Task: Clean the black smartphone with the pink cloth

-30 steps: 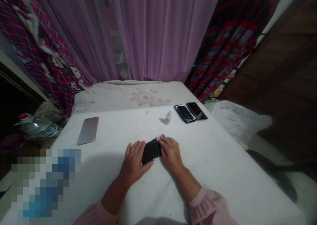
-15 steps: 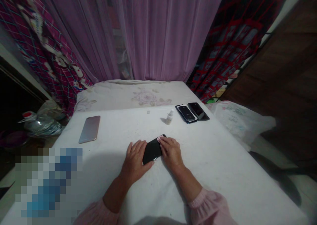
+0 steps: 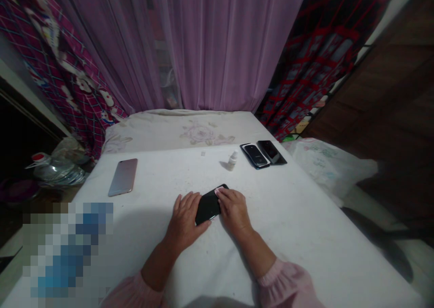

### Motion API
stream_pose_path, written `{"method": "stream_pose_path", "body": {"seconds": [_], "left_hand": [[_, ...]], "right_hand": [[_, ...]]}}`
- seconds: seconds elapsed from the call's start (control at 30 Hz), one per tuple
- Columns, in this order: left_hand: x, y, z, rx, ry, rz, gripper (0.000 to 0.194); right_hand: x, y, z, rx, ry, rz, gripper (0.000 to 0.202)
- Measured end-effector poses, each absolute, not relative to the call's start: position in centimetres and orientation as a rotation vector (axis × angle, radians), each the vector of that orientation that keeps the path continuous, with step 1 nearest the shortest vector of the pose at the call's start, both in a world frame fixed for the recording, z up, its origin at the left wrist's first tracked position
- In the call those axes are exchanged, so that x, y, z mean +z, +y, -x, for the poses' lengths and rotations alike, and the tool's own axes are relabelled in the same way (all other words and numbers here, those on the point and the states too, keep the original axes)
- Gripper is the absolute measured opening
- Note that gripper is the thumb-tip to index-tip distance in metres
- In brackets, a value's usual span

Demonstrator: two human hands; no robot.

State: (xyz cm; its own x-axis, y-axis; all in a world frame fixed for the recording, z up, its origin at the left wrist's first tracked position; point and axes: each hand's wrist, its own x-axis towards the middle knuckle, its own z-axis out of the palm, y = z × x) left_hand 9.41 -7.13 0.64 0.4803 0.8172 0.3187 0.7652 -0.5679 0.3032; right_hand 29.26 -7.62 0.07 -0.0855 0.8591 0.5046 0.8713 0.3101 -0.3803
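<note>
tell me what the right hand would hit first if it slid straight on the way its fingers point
Probably the small white bottle: the right hand, resting on the black phone, points up-table roughly toward it, though the line may pass just left.

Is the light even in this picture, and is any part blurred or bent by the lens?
Head view: dim light; the white table is brightest, corners dark. A pixelated block hides the lower left. Edges bend from the wide lens. The black phone shows faint glare.

No writing, brand or number can be read anywhere in this view. The black phone near the middle of the table shows a blank dark face, and the two dark phones at the far right and the small white bottle beside them are too small to show any label.
</note>
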Motion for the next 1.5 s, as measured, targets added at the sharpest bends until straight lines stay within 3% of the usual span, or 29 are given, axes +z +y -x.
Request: {"method": "stream_pose_path", "body": {"seconds": [0.37,0.7,0.93,1.27,1.5], "left_hand": [[0.6,-7.2,-9.4,0.647,1.395,-2.603,0.063],[0.6,-7.1,-9.4,0.651,1.391,-2.608,0.062],[0.7,-7.2,-9.5,0.668,1.398,-2.609,0.061],[0.6,-7.1,-9.3,0.644,1.381,-2.602,0.063],[0.6,-7.1,-9.4,0.671,1.384,-2.619,0.062]], "right_hand": [[0.8,-8.8,-27.1,0.077,-2.05,1.379,0.038],[0.5,-6.4,-29.9,-0.018,-1.804,1.59,0.035],[1.1,-7.6,-27.3,0.093,-1.976,1.431,0.036],[0.5,-5.9,-30.0,0.013,-1.815,1.676,0.032],[1.2,-7.1,-27.8,0.087,-1.972,1.512,0.035]]}}
